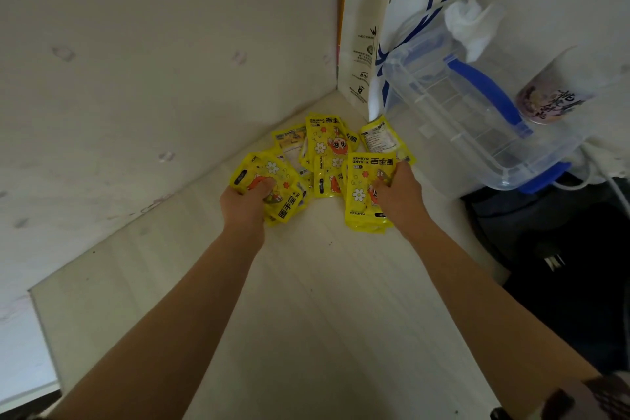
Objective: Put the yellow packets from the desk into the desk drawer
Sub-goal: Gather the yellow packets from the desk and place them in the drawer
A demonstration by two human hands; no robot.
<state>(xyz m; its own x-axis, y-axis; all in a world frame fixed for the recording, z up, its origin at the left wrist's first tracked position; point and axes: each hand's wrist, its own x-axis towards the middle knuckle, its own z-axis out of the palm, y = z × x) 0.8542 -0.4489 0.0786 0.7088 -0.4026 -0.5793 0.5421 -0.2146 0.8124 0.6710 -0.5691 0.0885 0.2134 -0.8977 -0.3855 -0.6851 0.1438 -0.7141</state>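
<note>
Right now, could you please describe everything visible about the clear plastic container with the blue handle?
The clear plastic container is a see-through lidded box with a ribbed lid, a blue handle and blue side latches. It sits tilted at the desk's right edge, leaning on dark items beneath, beside the white coffee bag. Crumpled white tissue rests near its top.

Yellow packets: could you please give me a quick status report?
Left hand and right hand each grip a bunch. More yellow packets on desk. Drawer not in view.

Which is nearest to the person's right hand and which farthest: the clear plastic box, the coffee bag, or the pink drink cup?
From the right hand:
1. Clear plastic box, just right of it, tilted.
2. Coffee bag, behind, standing in the corner.
3. Pink drink cup, far right, beyond the box.
</note>
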